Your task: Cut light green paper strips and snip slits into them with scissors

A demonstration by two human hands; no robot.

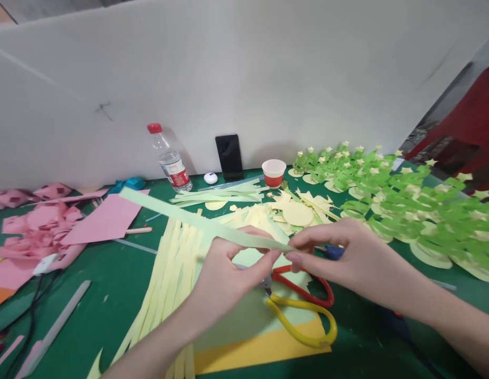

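A long pale green paper strip (197, 223) slants across the middle, its free end up and to the left. My left hand (232, 268) pinches it between thumb and fingers near its right end. My right hand (331, 247) pinches the tip of the same strip, close to the left fingertips. Beneath both hands lie scissors with one red and one yellow handle (301, 318), resting on pale green and orange paper sheets (268, 347). The blades are mostly hidden by my left hand. Light yellow paper strips (165, 279) lie left of the sheets.
Many green paper spirals topped with stars (386, 189) stand on the right. Paper scraps (303, 210) and a paper cup (274, 175) lie beyond my hands. A bottle (171, 160) and a phone (229, 158) lean on the white panel. Pink paper pieces (50, 223) cover the left.
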